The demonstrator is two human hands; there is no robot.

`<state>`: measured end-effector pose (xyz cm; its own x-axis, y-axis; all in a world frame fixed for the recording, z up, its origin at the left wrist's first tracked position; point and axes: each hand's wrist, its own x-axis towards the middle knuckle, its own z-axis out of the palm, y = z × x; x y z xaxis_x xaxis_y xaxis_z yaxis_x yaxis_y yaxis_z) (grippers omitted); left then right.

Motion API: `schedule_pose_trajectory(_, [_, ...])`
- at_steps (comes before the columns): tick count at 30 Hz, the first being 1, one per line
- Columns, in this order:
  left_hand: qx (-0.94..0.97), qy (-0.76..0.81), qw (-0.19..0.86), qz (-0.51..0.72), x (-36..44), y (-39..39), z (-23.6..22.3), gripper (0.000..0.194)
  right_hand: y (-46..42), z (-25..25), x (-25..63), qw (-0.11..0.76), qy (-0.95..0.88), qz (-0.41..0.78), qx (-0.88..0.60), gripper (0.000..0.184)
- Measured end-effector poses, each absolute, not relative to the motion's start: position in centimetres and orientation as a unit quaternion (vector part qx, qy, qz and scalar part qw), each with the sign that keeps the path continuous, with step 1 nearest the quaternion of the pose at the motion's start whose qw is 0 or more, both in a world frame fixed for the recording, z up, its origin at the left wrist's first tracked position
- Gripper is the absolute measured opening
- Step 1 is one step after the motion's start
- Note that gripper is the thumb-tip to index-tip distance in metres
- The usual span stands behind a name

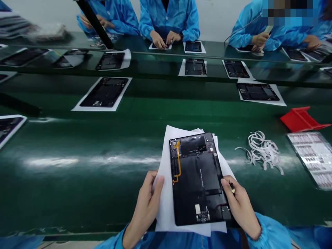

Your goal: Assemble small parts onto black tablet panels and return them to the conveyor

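In front of me is an opened tablet (189, 193), black inside, with an orange ribbon cable (179, 162) along its left side. It lies on several white paper sheets (164, 207). My left hand (146, 204) pinches the left edge of the sheets, thumb on top, apart from the tablet. My right hand (240, 202) grips the tablet's right edge with the thumb over the rim. A small dark-tipped object (231, 187) pokes out by that thumb; its kind I cannot make out. The fingers underneath are hidden.
Right of me lie a tangle of white strips (264, 150), a red folded holder (302, 119) and a clear tray of small parts (312, 159). More opened tablets (105, 91) rest on paper along the green bench (90, 193). Co-workers in blue (169, 20) sit opposite.
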<state>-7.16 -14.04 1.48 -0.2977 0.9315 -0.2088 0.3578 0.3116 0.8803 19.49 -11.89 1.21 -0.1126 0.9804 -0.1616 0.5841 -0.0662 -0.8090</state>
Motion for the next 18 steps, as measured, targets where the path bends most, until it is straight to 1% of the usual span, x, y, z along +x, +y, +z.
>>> schedule_pose_trajectory(4, [0.4, 0.725, 0.367, 0.423, -7.0, -14.4, 1.4, 0.035, -13.1, 0.7, 19.1, 0.315, -0.597, 0.388, -0.628, 0.033])
schedule_pose_trajectory(7, [0.363, 0.694, 0.434, 0.446, -6.8, -14.6, 1.7, 0.037, -13.4, 0.5, 18.4, 0.348, -0.588, 0.379, -0.625, 0.034])
schedule_pose_trajectory(10, [0.336, 0.645, 0.513, 0.456, -6.5, -15.0, 2.1, 0.049, -13.5, 0.6, 17.2, 0.367, -0.58, 0.367, -0.628, 0.034])
schedule_pose_trajectory(12, [0.321, 0.635, 0.53, 0.461, -6.3, -15.3, 2.1, 0.059, -13.7, 0.7, 16.5, 0.365, -0.578, 0.362, -0.634, 0.034])
schedule_pose_trajectory(14, [0.302, 0.646, 0.524, 0.466, -6.2, -15.4, 1.8, 0.065, -13.7, 0.9, 16.1, 0.353, -0.592, 0.355, -0.632, 0.034])
schedule_pose_trajectory(16, [0.291, 0.663, 0.508, 0.467, -6.2, -15.4, 1.5, 0.065, -13.5, 1.1, 16.1, 0.35, -0.611, 0.318, -0.635, 0.028])
schedule_pose_trajectory(18, [0.289, 0.666, 0.507, 0.464, -6.3, -15.3, 1.3, 0.064, -13.0, 1.6, 16.1, 0.373, -0.625, 0.256, -0.637, 0.019])
